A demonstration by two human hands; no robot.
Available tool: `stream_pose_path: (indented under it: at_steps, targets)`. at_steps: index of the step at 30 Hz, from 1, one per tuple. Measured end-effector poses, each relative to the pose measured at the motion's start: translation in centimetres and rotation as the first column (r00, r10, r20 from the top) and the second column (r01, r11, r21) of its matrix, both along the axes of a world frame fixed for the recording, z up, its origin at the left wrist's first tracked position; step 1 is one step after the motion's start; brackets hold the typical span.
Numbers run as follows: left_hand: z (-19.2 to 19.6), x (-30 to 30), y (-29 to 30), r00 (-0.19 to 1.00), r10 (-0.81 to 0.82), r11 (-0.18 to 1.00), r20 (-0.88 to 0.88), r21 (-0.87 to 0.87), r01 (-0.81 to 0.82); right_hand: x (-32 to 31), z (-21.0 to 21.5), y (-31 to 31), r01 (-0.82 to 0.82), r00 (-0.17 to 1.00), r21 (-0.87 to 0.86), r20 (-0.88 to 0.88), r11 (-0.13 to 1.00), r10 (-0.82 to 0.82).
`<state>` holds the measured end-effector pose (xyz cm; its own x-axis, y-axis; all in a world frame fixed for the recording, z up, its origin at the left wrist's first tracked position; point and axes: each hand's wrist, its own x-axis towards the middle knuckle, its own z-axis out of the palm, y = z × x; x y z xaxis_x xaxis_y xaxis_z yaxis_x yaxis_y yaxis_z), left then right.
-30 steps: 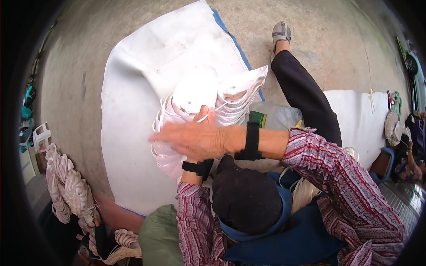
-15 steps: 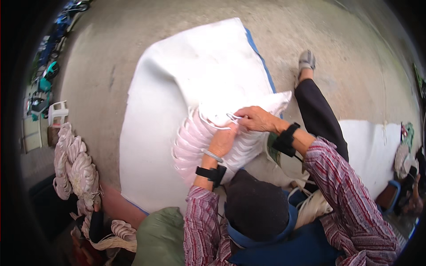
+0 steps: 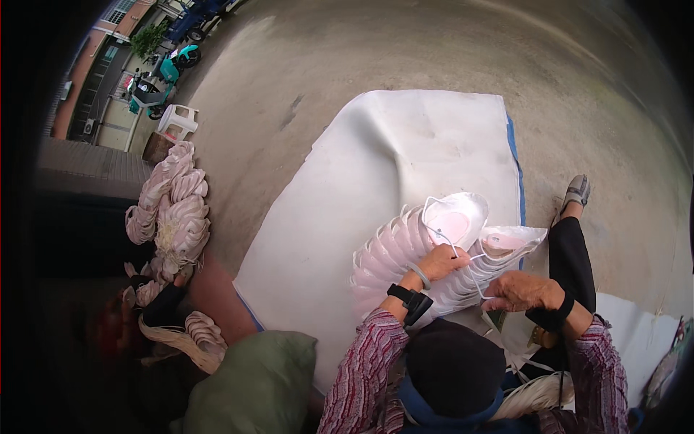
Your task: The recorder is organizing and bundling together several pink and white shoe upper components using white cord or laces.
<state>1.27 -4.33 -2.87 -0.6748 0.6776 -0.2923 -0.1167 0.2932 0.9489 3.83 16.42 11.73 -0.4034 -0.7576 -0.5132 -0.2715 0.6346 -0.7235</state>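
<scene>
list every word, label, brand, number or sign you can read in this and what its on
There is no text that can be read in this view.
Pale shoe-shaped piece by the left hand: a small dark mark, too small to tell whether it is print.
Building behind the teal scooter: a red-and-white patch, too small and blurred to read.

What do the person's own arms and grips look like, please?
Both sleeves are striped in red, whitish and greyish purple, ending short of the wrists. The left grip and right grip are ungloved. The left wrist carries a pale bangle and a black strap with a dark boxy unit; the right has a black band.
</scene>
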Motion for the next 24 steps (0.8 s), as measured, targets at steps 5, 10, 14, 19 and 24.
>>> stream_pose_path:
  at_steps: [5,10,14,19,24]
  targets:
    - [0.0,0.9,1.0,0.972,0.148,0.989,-0.182,0.015,-0.148,-2.0,-5.6,0.0,0.564,0.802,-0.161,-0.125,0.810,-0.583]
    - [0.1,0.4,0.4,0.622,0.229,0.948,-0.749,0.027,-0.318,-2.2,-11.1,-1.4,0.743,0.644,-0.042,0.319,0.668,-0.696]
    - [1.2,-0.2,0.7,0.449,0.231,0.954,-0.863,0.110,-0.281,-2.9,-11.5,-2.1,0.878,0.331,0.207,0.387,0.431,-0.861]
    - [0.4,0.5,1.3,0.398,0.275,0.929,-0.875,0.135,-0.345,-3.1,-10.5,-3.1,0.874,0.217,0.276,0.515,0.400,-0.829]
    - [0.2,0.5,1.4,0.448,0.259,0.929,-0.856,0.093,-0.359,-2.1,-11.7,-2.9,0.985,0.056,0.089,0.633,0.145,-0.772]
